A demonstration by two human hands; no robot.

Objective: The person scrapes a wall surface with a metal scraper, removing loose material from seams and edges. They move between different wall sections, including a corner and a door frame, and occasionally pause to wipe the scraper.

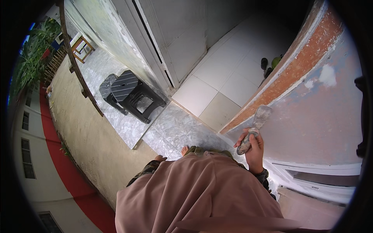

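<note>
My right hand [254, 151] grips the worn, stained handle of a putty knife [262, 115]. Its wide blade points up and lies over or near the painted wall [314, 125], whose surface is faded pink-grey with white patches; whether blade and wall touch, I cannot tell. Beside it runs an orange, flaking band [271, 84] along the doorway edge. My left hand [160, 158] hangs low by my left side, mostly hidden by the sleeve and a brown-pink cloth; its fingers are too hidden to judge.
Stacked black plastic stools [128, 87] stand on the grey tiled floor [166, 131], left of the open doorway. Footwear [264, 63] lies inside on the white tiles. A wooden stool [83, 48] stands farther off. A tile ledge [142, 139] drops to the concrete path [87, 139]. A window frame [323, 171] is at lower right.
</note>
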